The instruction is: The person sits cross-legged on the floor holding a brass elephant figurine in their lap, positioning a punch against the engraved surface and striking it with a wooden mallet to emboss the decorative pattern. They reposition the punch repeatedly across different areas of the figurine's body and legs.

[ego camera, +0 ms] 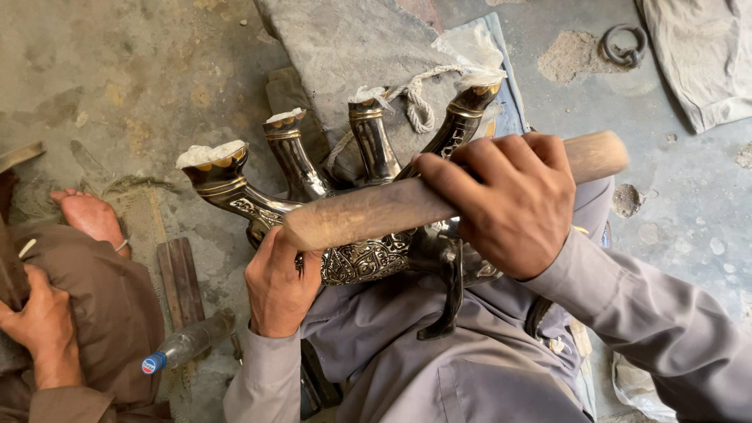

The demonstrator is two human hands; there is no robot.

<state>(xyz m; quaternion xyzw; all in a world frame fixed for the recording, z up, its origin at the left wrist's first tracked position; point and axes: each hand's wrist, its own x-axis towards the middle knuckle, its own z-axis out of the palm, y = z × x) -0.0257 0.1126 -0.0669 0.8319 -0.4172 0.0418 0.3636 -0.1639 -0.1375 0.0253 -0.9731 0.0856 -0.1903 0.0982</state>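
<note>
Mid-tapping here: right hand [513, 207] fisted tight around the wooden mallet [407, 205], left hand [278, 286] clamping the engraved metal animal figure [360, 258] at 7 o'clock, so I reckon it needs a steady grip.

- The metal figure [345, 227] lies across the person's lap, legs pointing away.
- The right hand [509, 200] holds the wooden rod [376, 211] over it.
- The left hand [278, 286] grips its near side.
- A plastic bottle [188, 345] lies on the floor to the left, beside a co-worker's hand [39, 321].
</note>
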